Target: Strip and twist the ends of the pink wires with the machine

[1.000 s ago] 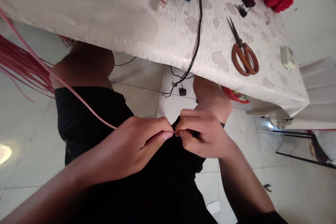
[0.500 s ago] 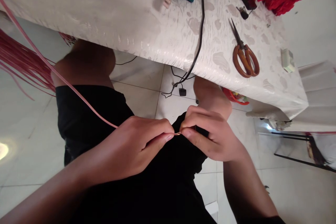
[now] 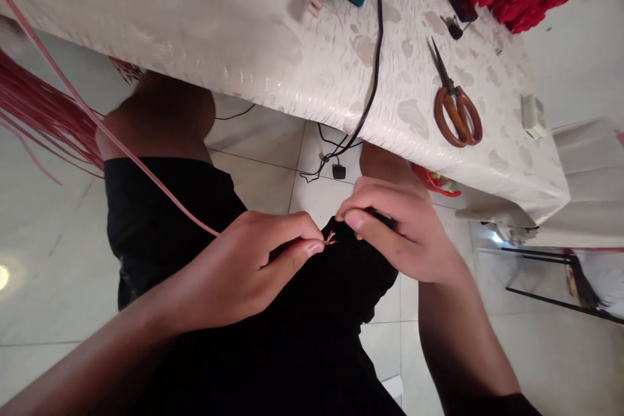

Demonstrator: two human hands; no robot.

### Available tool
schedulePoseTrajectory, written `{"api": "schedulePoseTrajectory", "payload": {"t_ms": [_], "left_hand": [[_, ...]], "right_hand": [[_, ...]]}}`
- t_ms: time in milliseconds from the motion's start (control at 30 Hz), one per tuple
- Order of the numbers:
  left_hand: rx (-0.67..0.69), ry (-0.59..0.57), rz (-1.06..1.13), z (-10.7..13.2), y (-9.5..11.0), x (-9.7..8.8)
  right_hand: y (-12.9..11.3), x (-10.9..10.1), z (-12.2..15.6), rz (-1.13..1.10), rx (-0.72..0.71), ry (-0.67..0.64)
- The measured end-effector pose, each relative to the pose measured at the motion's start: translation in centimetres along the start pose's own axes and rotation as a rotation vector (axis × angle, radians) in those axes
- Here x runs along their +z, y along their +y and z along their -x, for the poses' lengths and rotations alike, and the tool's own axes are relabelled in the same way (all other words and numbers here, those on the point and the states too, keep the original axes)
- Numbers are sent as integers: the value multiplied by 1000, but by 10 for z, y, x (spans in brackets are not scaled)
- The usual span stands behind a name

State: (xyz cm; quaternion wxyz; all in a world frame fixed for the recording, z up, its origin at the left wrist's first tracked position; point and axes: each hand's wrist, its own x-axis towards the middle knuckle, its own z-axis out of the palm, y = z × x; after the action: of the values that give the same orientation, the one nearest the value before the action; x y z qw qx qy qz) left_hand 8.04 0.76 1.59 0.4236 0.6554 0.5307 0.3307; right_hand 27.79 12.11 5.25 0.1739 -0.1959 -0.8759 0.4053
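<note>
Pink insulated wire [image 3: 160, 172] | left hand [image 3: 244, 266] pinching it | right hand [image 3: 400, 234] hovering open beside bare copper tip [image 3: 331, 238] | I'm judging strand-twisting; next calls for a pinch

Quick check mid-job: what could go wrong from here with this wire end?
The bare copper strands at the end of the pink wire look splayed, so they might prick the left hand or snag the black shorts just below them. The wire also runs back toward the bundle of red-pink wires, so a hard tug could tangle them.
</note>
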Motion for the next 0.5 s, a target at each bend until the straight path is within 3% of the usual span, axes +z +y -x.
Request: {"api": "schedulePoseTrajectory", "payload": {"t_ms": [200, 500], "left_hand": [[-48, 93, 23, -2, 4, 0], [-92, 146, 57, -1, 10, 3]], "right_hand": [[-1, 20, 20, -53, 6, 124], [-5, 40, 18, 0, -34, 315]]}}
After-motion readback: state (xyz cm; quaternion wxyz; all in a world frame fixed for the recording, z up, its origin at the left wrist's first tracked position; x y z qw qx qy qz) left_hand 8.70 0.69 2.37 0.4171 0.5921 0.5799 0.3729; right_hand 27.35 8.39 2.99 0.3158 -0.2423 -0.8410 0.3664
